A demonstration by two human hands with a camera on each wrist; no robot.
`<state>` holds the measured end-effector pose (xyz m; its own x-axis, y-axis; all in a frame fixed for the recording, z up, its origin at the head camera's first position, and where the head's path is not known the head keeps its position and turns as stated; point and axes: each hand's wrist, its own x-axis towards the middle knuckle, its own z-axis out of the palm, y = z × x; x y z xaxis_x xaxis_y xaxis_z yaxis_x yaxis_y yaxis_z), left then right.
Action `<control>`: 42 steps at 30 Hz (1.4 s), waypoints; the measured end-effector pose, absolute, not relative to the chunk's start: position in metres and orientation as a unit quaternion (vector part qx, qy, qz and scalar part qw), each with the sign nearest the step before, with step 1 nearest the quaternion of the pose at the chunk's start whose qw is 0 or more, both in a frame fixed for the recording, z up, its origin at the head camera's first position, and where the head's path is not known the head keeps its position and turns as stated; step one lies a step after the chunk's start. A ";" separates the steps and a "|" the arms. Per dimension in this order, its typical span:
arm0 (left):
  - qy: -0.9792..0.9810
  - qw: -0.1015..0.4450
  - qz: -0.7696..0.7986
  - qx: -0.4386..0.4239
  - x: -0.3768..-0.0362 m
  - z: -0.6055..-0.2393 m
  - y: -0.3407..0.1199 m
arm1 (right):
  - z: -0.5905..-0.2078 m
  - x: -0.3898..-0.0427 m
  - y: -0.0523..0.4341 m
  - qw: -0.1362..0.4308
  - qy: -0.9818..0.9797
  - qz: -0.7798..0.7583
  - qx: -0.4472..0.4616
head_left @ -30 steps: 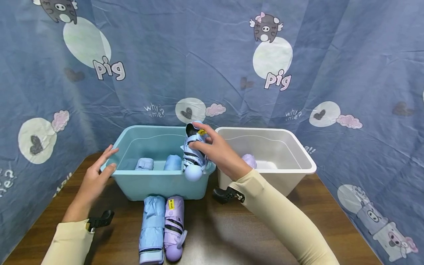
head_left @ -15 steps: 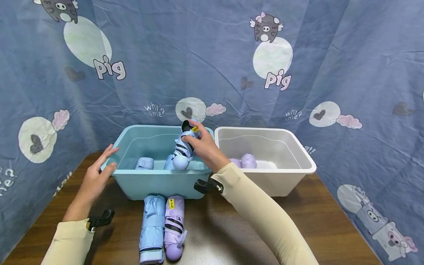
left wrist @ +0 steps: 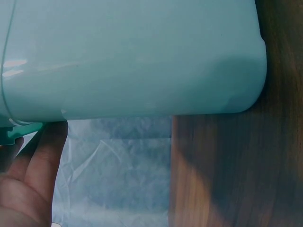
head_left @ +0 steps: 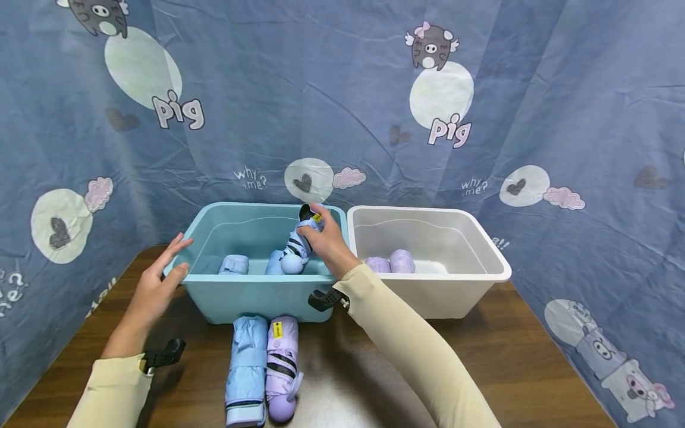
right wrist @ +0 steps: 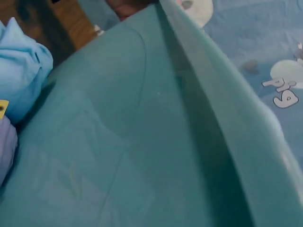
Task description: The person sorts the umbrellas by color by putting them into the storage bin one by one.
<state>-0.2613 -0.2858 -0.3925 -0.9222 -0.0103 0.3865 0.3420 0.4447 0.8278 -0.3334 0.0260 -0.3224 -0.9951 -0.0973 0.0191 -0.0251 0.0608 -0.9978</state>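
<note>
My right hand (head_left: 324,244) grips a folded light-blue umbrella (head_left: 296,246) with black stripes and holds it tilted inside the teal bin (head_left: 257,294), knob end down at the bin's right side. Two more folded blue umbrellas (head_left: 233,264) lie on the bin's floor. My left hand (head_left: 160,279) rests with straight fingers against the bin's left rim; the left wrist view shows its fingers (left wrist: 42,156) on the bin wall (left wrist: 132,56). The right wrist view shows only the bin's inside (right wrist: 142,142) and a bit of blue fabric (right wrist: 21,71).
A white bin (head_left: 428,267) stands right of the teal one with two folded lilac umbrellas (head_left: 390,261) inside. On the brown table (head_left: 535,368) in front lie a blue umbrella (head_left: 246,368) and a lilac umbrella (head_left: 282,368) side by side. A blue pig-print cloth (head_left: 342,101) hangs behind.
My right hand has carried the striped blue umbrella from above the bin's right rim down and left into the teal bin. The left hand has stayed at the rim.
</note>
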 end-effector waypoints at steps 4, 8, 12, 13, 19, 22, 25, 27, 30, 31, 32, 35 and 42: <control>-0.832 0.171 -0.518 -0.098 -0.262 -0.393 -0.286 | -0.326 -0.336 0.026 0.023 0.740 -0.671 -0.044; -0.832 0.172 -0.518 -0.098 -0.262 -0.393 -0.287 | -0.327 -0.337 0.025 0.035 0.759 -0.649 -0.037; -0.829 0.172 -0.522 -0.101 -0.260 -0.393 -0.289 | -0.326 -0.337 0.024 0.054 0.774 -0.630 -0.033; -0.828 0.173 -0.523 -0.102 -0.260 -0.393 -0.289 | -0.326 -0.337 0.024 0.057 0.778 -0.625 -0.033; -0.828 0.174 -0.524 -0.098 -0.260 -0.391 -0.288 | -0.326 -0.337 0.022 0.070 0.799 -0.596 -0.036; -0.829 0.172 -0.523 -0.096 -0.260 -0.391 -0.288 | -0.327 -0.337 0.023 0.079 0.808 -0.583 -0.035; -0.827 0.171 -0.525 -0.101 -0.259 -0.393 -0.288 | -0.329 -0.336 0.023 0.082 0.818 -0.569 -0.031; -0.826 0.170 -0.528 -0.103 -0.259 -0.394 -0.287 | -0.330 -0.336 0.024 0.085 0.824 -0.560 -0.027; -0.825 0.170 -0.529 -0.103 -0.259 -0.394 -0.286 | -0.331 -0.336 0.024 0.085 0.833 -0.547 -0.025; -0.826 0.170 -0.528 -0.102 -0.259 -0.394 -0.285 | -0.331 -0.337 0.024 0.085 0.835 -0.543 -0.025; -0.826 0.170 -0.528 -0.101 -0.259 -0.394 -0.285 | -0.332 -0.337 0.024 0.085 0.838 -0.538 -0.025; -0.827 0.171 -0.526 -0.100 -0.260 -0.394 -0.284 | -0.333 -0.336 0.025 0.078 0.847 -0.526 -0.029; -0.829 0.169 -0.525 -0.091 -0.261 -0.394 -0.284 | -0.334 -0.335 0.024 0.077 0.862 -0.499 -0.027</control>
